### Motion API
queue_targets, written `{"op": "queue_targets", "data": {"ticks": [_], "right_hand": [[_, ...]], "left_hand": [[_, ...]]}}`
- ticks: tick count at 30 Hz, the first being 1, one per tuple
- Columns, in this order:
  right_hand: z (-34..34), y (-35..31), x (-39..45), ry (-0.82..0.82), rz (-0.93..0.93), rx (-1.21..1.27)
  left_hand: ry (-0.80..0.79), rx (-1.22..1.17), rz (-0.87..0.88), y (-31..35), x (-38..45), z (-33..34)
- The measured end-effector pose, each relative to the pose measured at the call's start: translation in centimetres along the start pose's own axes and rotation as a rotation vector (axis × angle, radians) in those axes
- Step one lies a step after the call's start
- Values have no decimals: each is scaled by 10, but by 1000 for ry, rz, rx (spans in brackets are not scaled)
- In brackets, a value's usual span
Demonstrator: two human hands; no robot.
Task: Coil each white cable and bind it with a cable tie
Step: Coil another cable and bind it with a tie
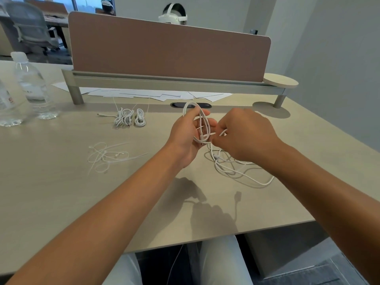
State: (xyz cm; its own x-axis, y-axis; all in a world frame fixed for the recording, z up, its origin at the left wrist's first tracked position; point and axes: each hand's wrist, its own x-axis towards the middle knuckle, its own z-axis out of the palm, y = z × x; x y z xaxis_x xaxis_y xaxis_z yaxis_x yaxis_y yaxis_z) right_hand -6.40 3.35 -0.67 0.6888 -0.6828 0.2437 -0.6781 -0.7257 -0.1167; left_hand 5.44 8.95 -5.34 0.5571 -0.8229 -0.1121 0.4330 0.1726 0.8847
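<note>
Operator's body, head view. Both forearms enter from the lower edge, bare from wrist to elbow; no sleeve edge visible within the picture. Left hand [186,133] bare: no glove, ring, watch or strap seen. Right hand [244,136] likewise bare, back of hand toward the camera, knuckles showing. Wrists unadorned on both sides. Below the desk edge, two thighs in light grey, smooth fabric trousers [222,262], with a dark gap between the legs.
</note>
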Motion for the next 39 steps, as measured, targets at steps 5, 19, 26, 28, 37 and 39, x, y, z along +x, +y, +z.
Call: {"op": "queue_targets", "data": {"ticks": [5, 19, 26, 28, 37, 39], "right_hand": [[1, -4, 0, 76, -33, -140], [3, 1, 3, 64, -126, -100], [0, -2, 5, 75, -128, -132], [0, -4, 6, 95, -130, -154], [-4, -7, 4, 66, -33, -185], [-5, -7, 6, 62, -11, -224]], "left_hand": [[39, 26, -43, -2, 0, 3], [91, 113, -19, -2, 3, 6], [73, 109, -34, 0, -1, 7], [77, 93, -41, -2, -2, 8], [48, 202, 37, -5, -2, 6], [44, 221, 56, -6, -1, 5]]}}
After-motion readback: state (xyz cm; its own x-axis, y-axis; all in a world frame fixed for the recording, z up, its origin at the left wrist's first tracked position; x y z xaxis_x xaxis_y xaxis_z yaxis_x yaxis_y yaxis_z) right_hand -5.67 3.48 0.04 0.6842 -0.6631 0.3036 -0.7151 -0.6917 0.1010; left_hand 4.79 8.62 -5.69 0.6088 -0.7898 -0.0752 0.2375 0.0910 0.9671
